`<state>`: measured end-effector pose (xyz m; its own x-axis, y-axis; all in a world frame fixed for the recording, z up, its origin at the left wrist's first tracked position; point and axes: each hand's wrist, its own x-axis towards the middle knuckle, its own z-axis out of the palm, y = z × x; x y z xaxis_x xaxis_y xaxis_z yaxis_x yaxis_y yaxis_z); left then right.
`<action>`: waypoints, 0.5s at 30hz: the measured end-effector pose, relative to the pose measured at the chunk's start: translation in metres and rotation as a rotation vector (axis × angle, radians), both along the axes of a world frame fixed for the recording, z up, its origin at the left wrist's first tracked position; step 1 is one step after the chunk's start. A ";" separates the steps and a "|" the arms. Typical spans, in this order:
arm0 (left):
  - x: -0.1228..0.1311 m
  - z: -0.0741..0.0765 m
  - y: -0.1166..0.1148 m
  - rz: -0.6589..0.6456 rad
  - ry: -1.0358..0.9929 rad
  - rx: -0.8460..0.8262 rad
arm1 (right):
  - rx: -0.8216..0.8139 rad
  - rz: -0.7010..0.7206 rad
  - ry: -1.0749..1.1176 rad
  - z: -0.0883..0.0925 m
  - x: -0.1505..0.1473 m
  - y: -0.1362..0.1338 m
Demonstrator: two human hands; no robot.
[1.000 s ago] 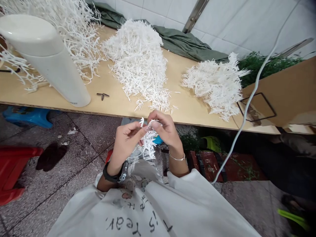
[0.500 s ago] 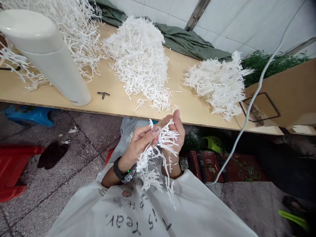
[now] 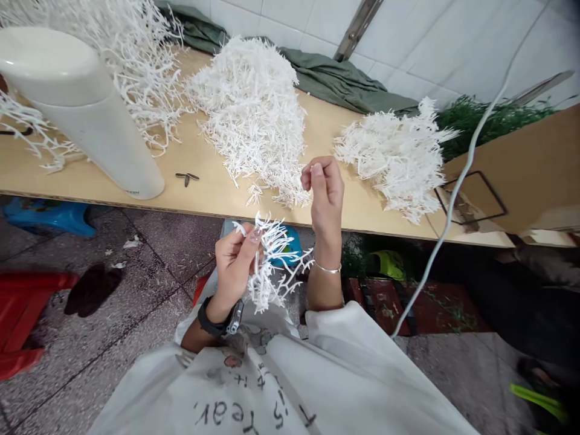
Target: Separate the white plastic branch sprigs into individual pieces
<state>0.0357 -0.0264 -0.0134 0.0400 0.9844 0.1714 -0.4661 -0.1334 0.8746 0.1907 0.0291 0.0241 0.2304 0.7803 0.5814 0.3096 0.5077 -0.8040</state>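
Note:
My left hand, with a black watch at the wrist, pinches a white branched sprig between thumb and fingers. The sprig's many thin tips spread to the right, below the table's front edge. My right hand, wearing a thin bangle, is raised over the table edge with its fingers curled together against the thumb. Whatever lies between those fingertips is hidden or too small to name. Just left of it is a heap of short white pieces. A second white pile lies to its right.
A white bottle stands on the table at left, before a tangle of long white branches. Seeds lie near it. Green cloth runs along the wall. A white cable hangs at right beside a cardboard box.
My hands have come apart. The left has moved left and slightly down with the sprig, while the right has let go of the sprig and risen toward the heap on the table.

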 end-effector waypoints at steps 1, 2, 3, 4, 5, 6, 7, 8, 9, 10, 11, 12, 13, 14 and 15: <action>-0.001 0.000 0.001 0.019 0.008 0.001 | -0.003 -0.001 -0.020 -0.001 0.000 -0.002; -0.001 0.000 0.002 0.035 0.017 0.003 | 0.007 -0.020 -0.041 -0.001 0.000 -0.004; -0.002 0.001 0.002 0.051 0.025 0.006 | 0.026 -0.058 -0.070 -0.001 0.002 -0.004; -0.002 0.001 0.003 0.066 0.033 0.008 | 0.043 -0.113 -0.116 -0.001 0.005 -0.003; -0.002 0.002 0.003 0.079 0.046 0.014 | 0.051 -0.181 -0.176 -0.001 0.009 -0.001; -0.002 0.002 0.003 0.090 0.064 0.024 | 0.043 -0.241 -0.244 -0.002 0.013 0.003; -0.002 0.003 0.002 0.101 0.085 0.038 | 0.019 -0.275 -0.304 -0.002 0.017 0.006; -0.001 0.004 0.002 0.114 0.105 0.053 | -0.017 -0.270 -0.338 -0.003 0.019 0.007; -0.001 0.004 0.002 0.129 0.125 0.066 | -0.061 -0.221 -0.338 -0.004 0.020 0.007; 0.000 0.004 0.001 0.140 0.148 0.080 | -0.104 -0.127 -0.305 -0.004 0.018 0.004; 0.000 0.004 0.001 0.149 0.173 0.090 | -0.145 0.000 -0.254 -0.004 0.014 -0.002; 0.000 0.004 0.001 0.154 0.203 0.096 | -0.182 0.142 -0.205 -0.004 0.009 -0.011; 0.000 0.003 0.002 0.150 0.239 0.106 | -0.219 0.279 -0.174 -0.003 0.002 -0.020; 0.000 0.003 0.002 0.135 0.275 0.119 | -0.258 0.389 -0.167 -0.002 -0.005 -0.030; -0.001 0.002 0.003 0.118 0.306 0.132 | -0.289 0.452 -0.178 -0.001 -0.011 -0.040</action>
